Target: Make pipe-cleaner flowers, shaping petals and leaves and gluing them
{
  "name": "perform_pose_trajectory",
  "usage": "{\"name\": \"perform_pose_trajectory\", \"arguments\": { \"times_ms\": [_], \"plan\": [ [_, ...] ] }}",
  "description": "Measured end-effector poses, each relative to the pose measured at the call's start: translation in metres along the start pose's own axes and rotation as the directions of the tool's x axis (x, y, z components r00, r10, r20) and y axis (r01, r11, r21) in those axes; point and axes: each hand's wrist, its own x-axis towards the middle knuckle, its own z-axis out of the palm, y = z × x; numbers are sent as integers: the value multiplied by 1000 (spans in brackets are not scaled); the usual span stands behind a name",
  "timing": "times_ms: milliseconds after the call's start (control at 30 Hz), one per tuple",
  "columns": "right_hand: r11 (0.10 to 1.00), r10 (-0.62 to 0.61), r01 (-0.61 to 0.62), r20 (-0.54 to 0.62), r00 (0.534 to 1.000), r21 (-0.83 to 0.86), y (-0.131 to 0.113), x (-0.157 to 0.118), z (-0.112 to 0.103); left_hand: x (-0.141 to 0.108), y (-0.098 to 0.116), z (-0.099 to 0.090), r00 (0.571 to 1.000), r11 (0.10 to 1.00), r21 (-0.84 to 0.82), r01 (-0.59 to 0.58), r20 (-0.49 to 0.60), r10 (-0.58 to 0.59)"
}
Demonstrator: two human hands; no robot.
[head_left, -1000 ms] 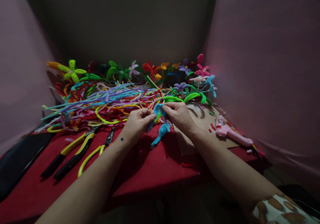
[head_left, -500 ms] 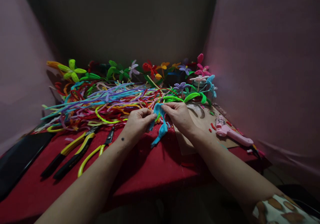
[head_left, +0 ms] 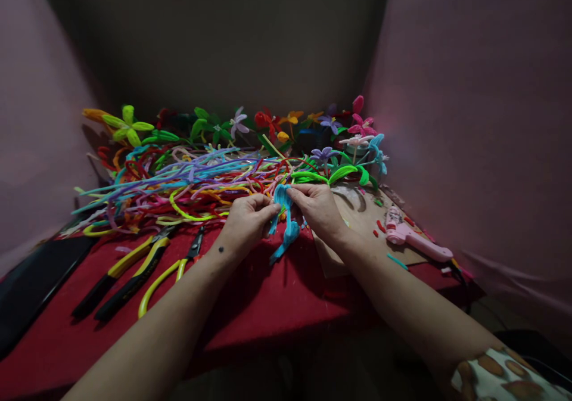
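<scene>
A blue fuzzy pipe-cleaner piece [head_left: 282, 196] is held between both hands, with looped strands at the top and a blue part hanging below toward the red cloth. My left hand [head_left: 251, 217] pinches its left side between thumb and fingers. From the right, my right hand [head_left: 318, 209] pinches the upper right edge of the same piece. The fingertips of the two hands are close together but apart. Just behind them lies a heap of colourful pipe cleaners [head_left: 201, 177].
Yellow-and-black pliers [head_left: 134, 270] and yellow-handled scissors [head_left: 179, 267] lie left on the red cloth [head_left: 268, 305], beside a black flat object [head_left: 40, 282]. A pink glue gun [head_left: 415, 240] rests right on cardboard [head_left: 333, 261]. Pipe-cleaner flowers [head_left: 268, 121] stand behind.
The hands have barely moved. The blue piece has shifted slightly between the fingers, and its hanging part sits a little differently.
</scene>
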Motion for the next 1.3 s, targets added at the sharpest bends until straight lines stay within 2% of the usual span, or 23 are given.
{"name": "perform_pose_trajectory", "arguments": {
  "times_ms": [333,467,600,900,1300],
  "plan": [
    [979,81,-87,40,996,185,0,0,4,2,-1,-1,1000,1000,11,-9,-26,10],
    [939,73,-94,76,994,332,5,1,5,4,-4,-1,997,1000,-6,-22,-69,21],
    [884,151,-179,99,984,431,9,1,7,5,-7,-2,996,999,-25,-22,-92,20],
    [827,278,-296,110,954,479,12,-1,10,3,-4,0,994,998,41,-39,-96,43],
    [812,266,-288,117,957,508,14,-1,10,5,-7,-1,992,1000,19,-24,-122,26]
  ]
}}
